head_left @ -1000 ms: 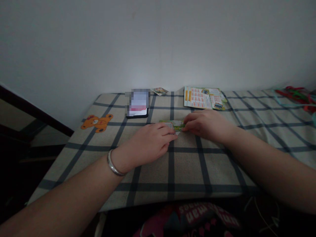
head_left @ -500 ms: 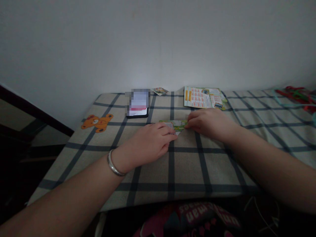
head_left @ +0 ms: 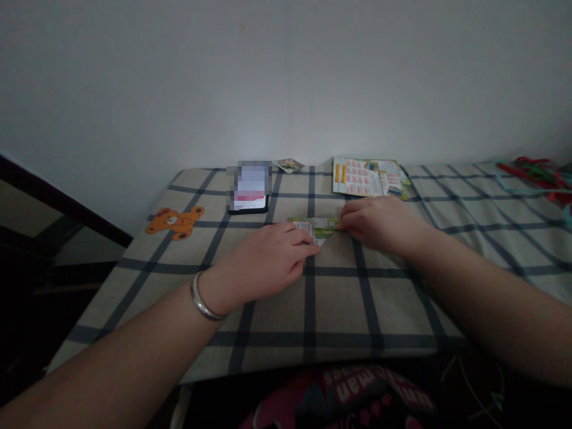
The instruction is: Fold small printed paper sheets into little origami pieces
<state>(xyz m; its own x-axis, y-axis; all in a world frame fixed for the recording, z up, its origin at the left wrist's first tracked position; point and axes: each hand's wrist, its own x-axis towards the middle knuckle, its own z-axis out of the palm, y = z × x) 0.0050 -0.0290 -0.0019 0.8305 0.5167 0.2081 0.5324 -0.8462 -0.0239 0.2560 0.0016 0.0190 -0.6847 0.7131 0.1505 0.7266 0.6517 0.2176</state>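
A small green and white printed paper [head_left: 318,227] lies folded on the checked cloth [head_left: 339,298]. My left hand [head_left: 268,259], with a silver bangle on the wrist, rests palm down, its fingertips pressing the paper's left part. My right hand [head_left: 379,223] has its fingers curled and pinches the paper's right end against the cloth. Both hands hide much of the paper.
A phone [head_left: 250,187] with a lit screen lies at the back left. A printed leaflet [head_left: 369,177] lies by the wall, a small folded paper [head_left: 289,164] beside it. Red and green items [head_left: 538,171] lie far right. A bear print [head_left: 176,221] marks the cloth.
My right hand has slid a little to the right along the paper, showing more of it. My left hand has hardly moved.
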